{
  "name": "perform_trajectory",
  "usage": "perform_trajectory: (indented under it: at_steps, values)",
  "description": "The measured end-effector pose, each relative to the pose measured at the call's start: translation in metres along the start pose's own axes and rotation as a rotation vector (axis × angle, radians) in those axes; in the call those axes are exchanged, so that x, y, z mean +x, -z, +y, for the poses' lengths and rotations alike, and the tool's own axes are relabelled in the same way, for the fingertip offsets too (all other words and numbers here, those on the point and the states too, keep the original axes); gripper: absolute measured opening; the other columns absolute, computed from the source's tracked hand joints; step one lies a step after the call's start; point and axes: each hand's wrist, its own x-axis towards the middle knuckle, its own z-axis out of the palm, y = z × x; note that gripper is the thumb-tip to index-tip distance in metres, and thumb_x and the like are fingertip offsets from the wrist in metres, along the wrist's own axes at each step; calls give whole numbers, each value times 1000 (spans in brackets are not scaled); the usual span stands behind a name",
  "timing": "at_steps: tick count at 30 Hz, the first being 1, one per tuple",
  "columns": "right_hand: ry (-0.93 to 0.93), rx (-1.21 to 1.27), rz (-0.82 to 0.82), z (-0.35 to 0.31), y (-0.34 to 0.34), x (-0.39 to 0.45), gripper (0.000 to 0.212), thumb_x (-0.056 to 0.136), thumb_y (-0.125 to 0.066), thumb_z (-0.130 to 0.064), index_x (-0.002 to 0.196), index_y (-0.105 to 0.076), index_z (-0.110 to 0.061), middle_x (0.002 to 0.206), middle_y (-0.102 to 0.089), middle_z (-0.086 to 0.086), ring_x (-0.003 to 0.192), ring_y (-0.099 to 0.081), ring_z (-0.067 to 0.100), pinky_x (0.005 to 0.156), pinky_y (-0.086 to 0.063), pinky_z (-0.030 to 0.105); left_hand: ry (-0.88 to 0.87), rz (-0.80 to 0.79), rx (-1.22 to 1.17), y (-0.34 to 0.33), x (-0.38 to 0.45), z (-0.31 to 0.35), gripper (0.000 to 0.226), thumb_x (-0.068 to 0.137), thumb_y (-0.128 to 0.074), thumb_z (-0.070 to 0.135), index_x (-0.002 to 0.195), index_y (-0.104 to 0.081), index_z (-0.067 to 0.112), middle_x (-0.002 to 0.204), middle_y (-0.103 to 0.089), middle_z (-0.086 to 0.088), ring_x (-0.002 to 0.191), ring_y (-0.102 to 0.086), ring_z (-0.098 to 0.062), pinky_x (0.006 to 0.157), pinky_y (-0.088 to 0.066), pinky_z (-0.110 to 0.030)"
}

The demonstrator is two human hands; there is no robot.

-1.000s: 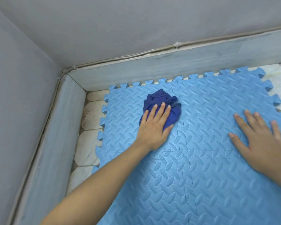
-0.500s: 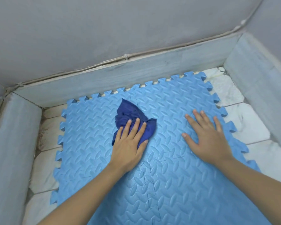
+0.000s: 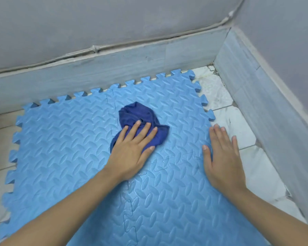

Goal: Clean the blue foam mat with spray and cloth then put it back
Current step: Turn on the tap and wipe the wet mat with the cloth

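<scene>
The blue foam mat (image 3: 66, 148), made of interlocking tiles with a raised leaf pattern, lies flat on the floor. A crumpled dark blue cloth (image 3: 140, 116) sits on its far middle part. My left hand (image 3: 132, 150) presses flat on the near half of the cloth, fingers straight. At the mat's right edge my right hand (image 3: 220, 157) rests flat with spread fingers, fingertips reaching onto the tiles. No spray bottle is in view.
White marble floor tiles (image 3: 238, 128) show to the right and left of the mat. A pale skirting board (image 3: 114, 68) runs along the back wall and meets a second one (image 3: 256, 96) in the right corner.
My left hand has slid the cloth to the right across the mat. The view has swung right, bringing the right corner in. My right hand now lies at the mat's right edge.
</scene>
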Motion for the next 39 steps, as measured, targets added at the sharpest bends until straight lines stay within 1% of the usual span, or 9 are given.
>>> perform_trajectory:
  at_steps: [3, 10, 20, 22, 27, 29, 32, 36, 39]
  values:
    - [4, 2, 23, 3, -4, 2, 59, 98, -30, -32, 148, -39, -4, 156, -37, 11, 148, -26, 23, 122, -16, 44, -88, -32, 15, 2, 58, 16, 57, 97, -11, 54, 150, -21, 36, 159, -21, 7, 148, -15, -22, 118, -10, -45]
    - [9, -9, 23, 2, -5, 8, 58, 96, -30, -29, 147, -40, -4, 156, -38, 11, 148, -28, 24, 121, -20, 46, 165, -59, -60, 11, 182, 30, 54, 100, -15, 51, 152, -10, 38, 162, 0, 6, 149, 5, -24, 118, 4, -49]
    - [24, 43, 36, 7, -6, 6, 55, 95, -32, -15, 147, -39, -2, 156, -36, 13, 148, -28, 28, 121, -21, 45, -159, -134, 92, -9, -49, 46, 58, 98, -17, 53, 151, -23, 30, 160, -18, 4, 147, -16, -24, 116, -14, -44]
    - [29, 51, 24, 8, -5, 7, 55, 95, -33, -14, 148, -37, -1, 157, -35, 13, 148, -26, 28, 121, -22, 44, -67, -121, 104, -9, -84, 18, 58, 97, -17, 54, 151, -23, 31, 159, -20, 4, 146, -21, -24, 115, -18, -45]
    - [35, 33, 6, 6, -3, 7, 52, 98, -34, -13, 149, -35, -1, 157, -34, 15, 149, -25, 30, 119, -26, 44, 524, -9, -15, 7, -144, -90, 69, 92, -10, 56, 152, -20, 24, 160, -17, -4, 146, -17, -31, 114, -21, -54]
    - [31, 29, -2, 5, -2, 7, 51, 100, -35, -13, 149, -34, -1, 158, -32, 16, 149, -24, 31, 120, -25, 45, 580, -37, -18, 14, -170, -105, 71, 91, -8, 55, 153, -20, 22, 160, -17, -7, 146, -16, -34, 114, -23, -55]
    - [17, 5, -12, 3, -2, 6, 51, 100, -32, -16, 150, -32, -1, 158, -31, 17, 148, -24, 33, 120, -24, 48, 353, -114, 67, 8, -230, -88, 64, 96, -11, 54, 152, -19, 24, 160, -17, -3, 146, -15, -30, 113, -24, -54]
    - [-79, -36, -25, -7, -3, 4, 50, 102, -32, -16, 151, -30, -7, 161, -26, 12, 149, -22, 31, 116, -25, 55, -197, -199, 162, -12, -323, -29, 63, 94, -34, 52, 151, -24, 27, 157, -26, -6, 144, -21, -31, 112, -21, -51]
    - [-120, -48, -50, -11, -2, 2, 50, 102, -30, -19, 151, -28, -11, 162, -23, 9, 147, -21, 30, 114, -20, 63, -476, -251, 202, -18, -324, -18, 65, 93, -38, 56, 151, -25, 28, 159, -22, -2, 146, -18, -29, 114, -17, -49]
